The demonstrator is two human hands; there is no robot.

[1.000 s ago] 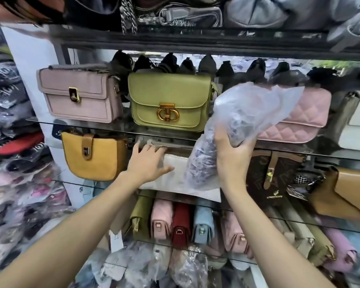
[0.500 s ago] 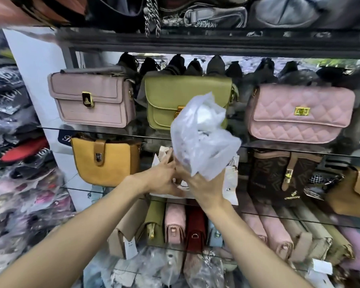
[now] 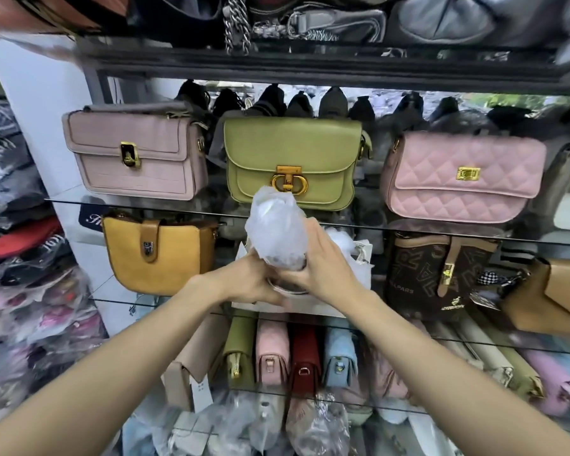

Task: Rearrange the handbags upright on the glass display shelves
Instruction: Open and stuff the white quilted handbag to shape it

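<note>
A white handbag point(image 3: 359, 271) stands on the middle glass shelf point(image 3: 119, 299), mostly hidden behind my hands. A crumpled clear plastic bundle point(image 3: 275, 230) sticks up out of its open top. My left hand point(image 3: 247, 281) grips the bag's rim on the left. My right hand point(image 3: 316, 264) is curled round the lower part of the plastic bundle. On the upper glass shelf point(image 3: 139, 205) a mauve bag point(image 3: 135, 156), a green bag point(image 3: 293, 159) and a quilted pink bag point(image 3: 461, 176) stand upright.
A mustard bag point(image 3: 158, 255) stands left of the white one, a brown patterned bag point(image 3: 431, 274) and a tan bag point(image 3: 553, 297) to its right. Below, several small bags point(image 3: 305, 357) stand side by side. Wrapped goods pile up at the left and bottom.
My right hand brought the plastic bundle down from the right and pushed it lower into the white bag's top. My left hand moved from the bag's front to its rim.
</note>
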